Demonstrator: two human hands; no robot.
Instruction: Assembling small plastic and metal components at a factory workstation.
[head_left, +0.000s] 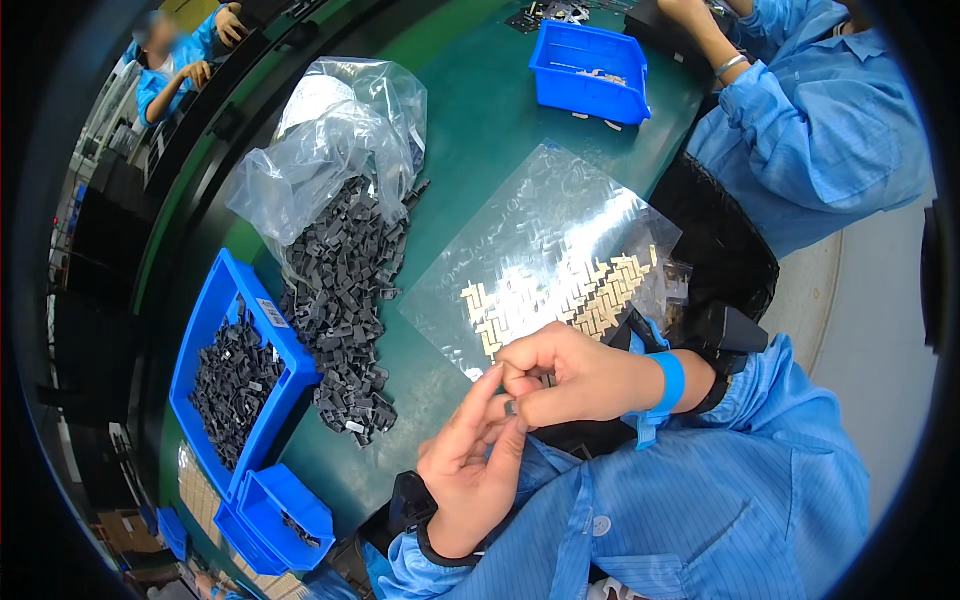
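My left hand [472, 478] and my right hand [585, 378] meet in front of my chest. A small dark grey plastic part [511, 408] shows between the fingertips, next to both thumbs. The left thumb and fingers close around it. My right fingers are bent into a pinch at the same spot, and what lies inside them is hidden. Just beyond the right hand, a clear plastic sheet [540, 205] lies on the green table, with rows of small cream-gold strips [600, 300] on it.
Left of the sheet, loose black plastic parts [345, 290] spill from a clear bag [350, 115]. A blue bin [300, 360] of black parts and a smaller blue bin [315, 515] stand at the left. Another blue bin [590, 45] stands far back. A co-worker's sleeve [800, 130] is at the right.
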